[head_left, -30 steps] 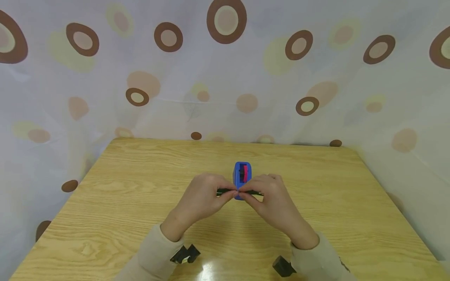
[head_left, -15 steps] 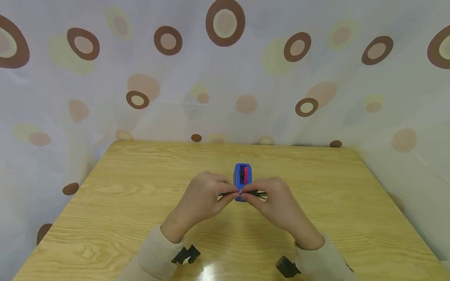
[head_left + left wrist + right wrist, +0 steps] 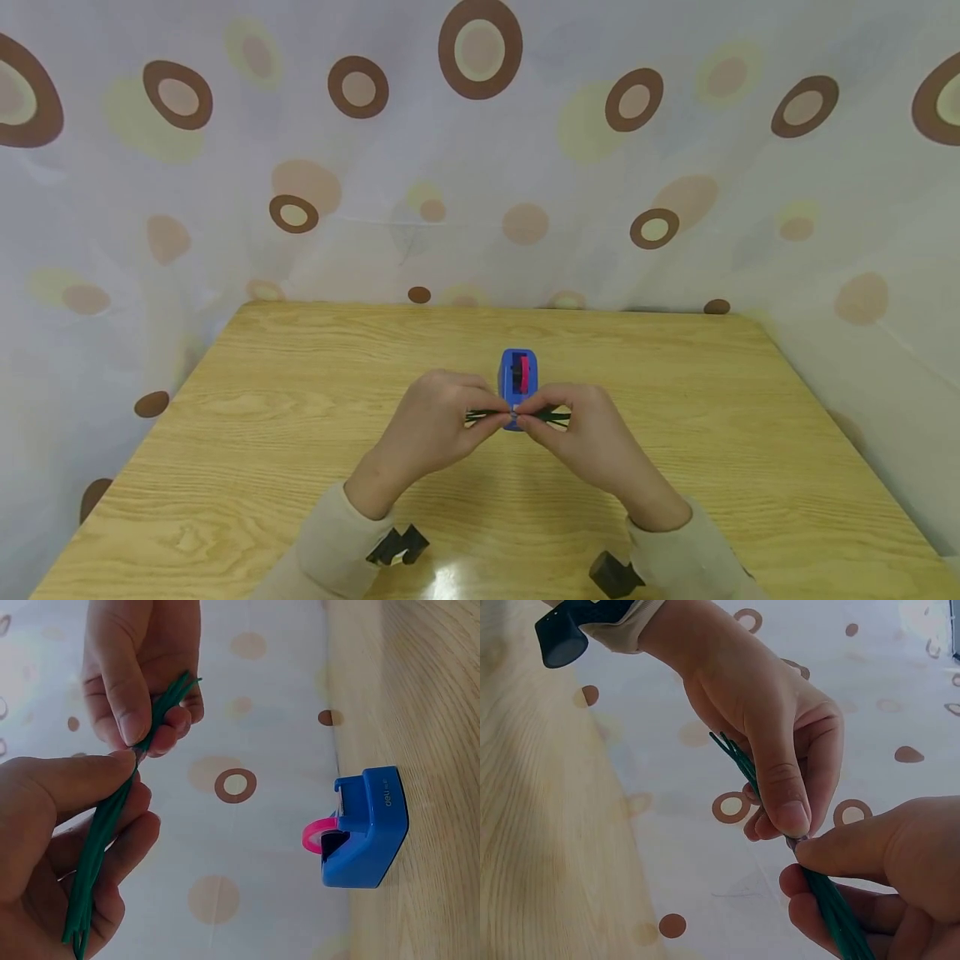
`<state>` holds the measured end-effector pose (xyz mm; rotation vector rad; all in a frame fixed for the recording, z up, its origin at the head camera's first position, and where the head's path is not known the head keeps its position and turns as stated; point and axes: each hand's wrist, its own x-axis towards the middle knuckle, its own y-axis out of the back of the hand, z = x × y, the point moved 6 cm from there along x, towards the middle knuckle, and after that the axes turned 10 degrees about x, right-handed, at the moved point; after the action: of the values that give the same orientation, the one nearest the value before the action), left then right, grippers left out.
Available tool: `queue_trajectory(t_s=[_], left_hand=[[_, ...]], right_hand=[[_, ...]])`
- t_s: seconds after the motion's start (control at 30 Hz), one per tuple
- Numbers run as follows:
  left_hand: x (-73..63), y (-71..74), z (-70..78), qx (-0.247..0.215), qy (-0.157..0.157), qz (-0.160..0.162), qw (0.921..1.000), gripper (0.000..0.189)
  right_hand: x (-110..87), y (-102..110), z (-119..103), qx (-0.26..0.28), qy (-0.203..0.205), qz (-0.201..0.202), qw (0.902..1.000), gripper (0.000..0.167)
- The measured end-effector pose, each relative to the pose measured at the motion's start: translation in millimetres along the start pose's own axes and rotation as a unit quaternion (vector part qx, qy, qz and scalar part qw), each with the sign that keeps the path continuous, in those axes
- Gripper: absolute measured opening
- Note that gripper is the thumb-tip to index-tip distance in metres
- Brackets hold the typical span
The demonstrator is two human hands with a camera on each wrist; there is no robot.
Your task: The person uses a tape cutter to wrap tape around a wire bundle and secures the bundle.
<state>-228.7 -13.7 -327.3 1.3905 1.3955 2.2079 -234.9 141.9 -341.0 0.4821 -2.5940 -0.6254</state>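
My left hand point(image 3: 431, 421) and right hand point(image 3: 592, 437) meet over the table, thumb and fingertips almost touching. Between them runs a bundle of thin green strips point(image 3: 97, 855), pinched near its middle by both hands. A small shiny wrap, like clear tape point(image 3: 795, 842), shows on the bundle where the thumbs meet. Loose strip ends fan out past the fingers on either side. Just behind the hands in the head view stands a blue tape dispenser point(image 3: 384, 832) with a pink roll core point(image 3: 319, 835); the hands overlap its front end there.
The wooden table point(image 3: 300, 367) extends around the hands. Behind it and at both sides hangs a pale curtain point(image 3: 480, 167) with brown and beige circles. Black wrist cameras point(image 3: 615, 575) stick out near the sleeve cuffs.
My right hand has shifted slightly right, and the strips at both sides look more spread. The pinch stays over the front of the tape dispenser, which has stayed put.
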Motion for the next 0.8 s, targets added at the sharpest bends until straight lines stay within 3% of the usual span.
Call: queue_trajectory(t_s=[0.37,0.57,0.8], left_hand=[[-1.6,-5.1,-7.6,-0.068,0.086,-0.056,0.9924,0.006],[-4.6,-10.9,-13.8,-0.149,0.161,-0.107,0.9697,0.007],[-8.0,-17.4,-16.8,-0.173,0.207,-0.138,0.9530,0.010]], right_hand=[[0.3,-2,-11,-0.016,0.088,0.012,0.9959,0.013],[-0.3,-2,-14,-0.069,0.145,0.033,0.9864,0.016],[-2.0,-4,-13,-0.111,0.126,0.047,0.9847,0.015]])
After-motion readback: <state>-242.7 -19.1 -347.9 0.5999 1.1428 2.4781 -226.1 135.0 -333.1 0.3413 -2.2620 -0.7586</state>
